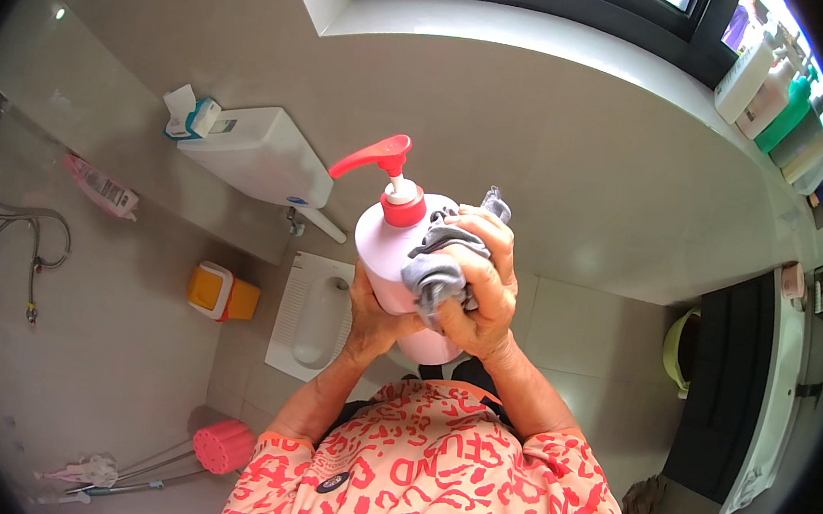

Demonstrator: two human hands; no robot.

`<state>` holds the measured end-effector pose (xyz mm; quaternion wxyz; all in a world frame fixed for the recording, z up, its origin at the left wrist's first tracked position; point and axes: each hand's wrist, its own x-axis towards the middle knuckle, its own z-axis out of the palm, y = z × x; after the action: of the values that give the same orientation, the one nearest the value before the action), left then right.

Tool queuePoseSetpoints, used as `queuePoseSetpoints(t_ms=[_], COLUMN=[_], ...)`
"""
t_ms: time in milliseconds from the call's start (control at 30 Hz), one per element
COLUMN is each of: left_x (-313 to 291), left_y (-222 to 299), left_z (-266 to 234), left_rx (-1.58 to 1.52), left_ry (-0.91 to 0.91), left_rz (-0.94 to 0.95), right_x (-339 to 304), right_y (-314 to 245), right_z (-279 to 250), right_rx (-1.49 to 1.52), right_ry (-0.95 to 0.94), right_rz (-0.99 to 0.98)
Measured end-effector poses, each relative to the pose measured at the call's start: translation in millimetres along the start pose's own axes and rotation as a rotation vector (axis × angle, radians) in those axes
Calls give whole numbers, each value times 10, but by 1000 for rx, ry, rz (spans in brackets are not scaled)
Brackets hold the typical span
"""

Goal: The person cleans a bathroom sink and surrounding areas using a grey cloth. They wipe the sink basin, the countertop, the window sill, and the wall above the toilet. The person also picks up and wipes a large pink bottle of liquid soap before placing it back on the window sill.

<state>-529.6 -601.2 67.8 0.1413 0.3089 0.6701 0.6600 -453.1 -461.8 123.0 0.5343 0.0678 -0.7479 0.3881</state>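
A large pink pump bottle (pixel 383 245) with a red pump head is held up in front of my chest, its spout pointing left. My left hand (pixel 373 324) grips the lower left side of the bottle, fingers mostly hidden behind it. Bunched in my right hand (pixel 488 287) is a grey cloth (pixel 440 264), pressed against the bottle's upper right side. The right fingers curl around the cloth. The bottle's far side is out of sight.
Below left, a squat toilet (pixel 315 317) lies in the floor under a white cistern (pixel 265 154). A yellow bin (pixel 225 293) hangs at the left wall. Several bottles (pixel 781 107) line the windowsill at the upper right. A dark washbasin cabinet (pixel 726 378) stands at right.
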Motion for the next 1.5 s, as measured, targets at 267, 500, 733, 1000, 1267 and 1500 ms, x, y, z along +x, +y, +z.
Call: queuePoseSetpoints(t_ms=[267, 500, 733, 1000, 1267, 1500], left_x=[-84, -102, 26, 162, 136, 61], left_y=[116, 4, 72, -90, 71, 139], left_z=[-51, -39, -87, -108, -140, -186], left_rx=[-283, -384, -322, -186, -465, -412], left_ry=[-138, -212, -188, 4, 19, -19], left_rz=[-86, -63, -79, -203, -147, -95], right_x=[182, 334, 189, -65, 27, 29], right_y=[150, 361, 193, -79, -17, 184], right_z=[-82, -153, -46, 146, 202, 237], right_rx=[671, 834, 266, -168, 57, 723], right_ry=[-20, -212, 25, -35, 21, 52], right_rz=[684, 877, 263, -170, 125, 856])
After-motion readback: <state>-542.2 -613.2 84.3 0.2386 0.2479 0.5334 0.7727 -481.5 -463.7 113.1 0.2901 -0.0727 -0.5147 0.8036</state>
